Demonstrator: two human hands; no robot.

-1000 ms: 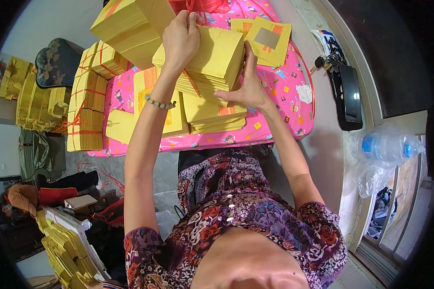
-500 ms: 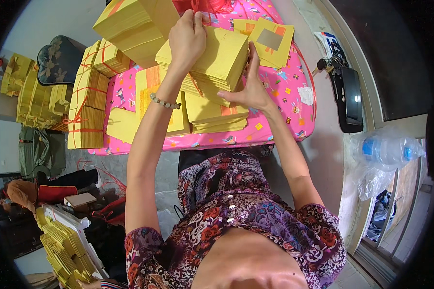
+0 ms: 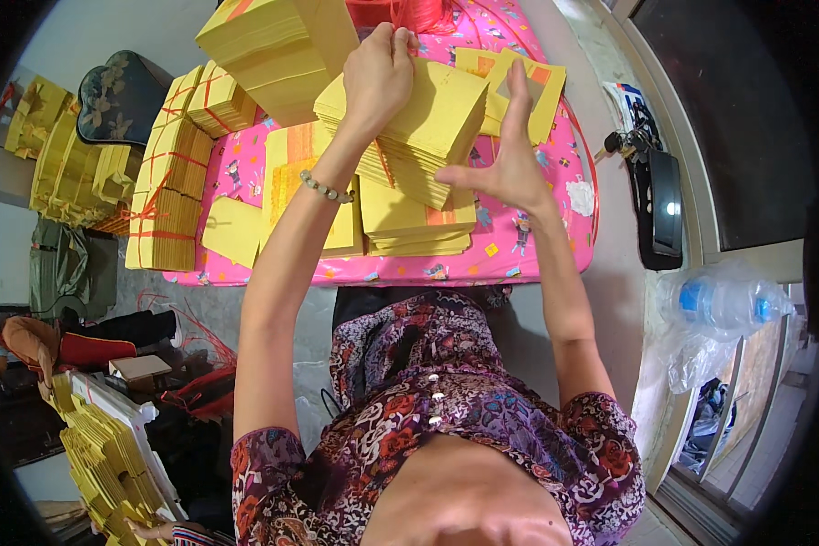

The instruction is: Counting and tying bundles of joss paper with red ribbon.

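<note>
A thick stack of yellow paper sheets [image 3: 437, 105] sits skewed on lower yellow paper stacks [image 3: 409, 214], with red string [image 3: 384, 162] running down its near side. My left hand [image 3: 380, 77], a beaded bracelet at its wrist, is closed at the stack's far left, by more red string that shows just past the knuckles. What lies inside those fingers is mostly hidden. My right hand [image 3: 514, 168] is open beside the stack's right side, fingers raised and spread, thumb near its front corner. A taller yellow paper pile [image 3: 278, 55] rises beyond my left hand.
Pink patterned cloth [image 3: 337, 270] covers the table. Tied yellow bundles [image 3: 166, 177] line its left edge; loose yellow sheets [image 3: 546, 100] lie at the far right, red string [image 3: 428, 14] at the back. At lower left another person's hand [image 3: 150, 530] touches yellow paper [image 3: 109, 464].
My right hand has come away from the stack's right side and its fingers have spread upward. My left hand stays closed at the far left of the stack. The whole view has shifted slightly.
</note>
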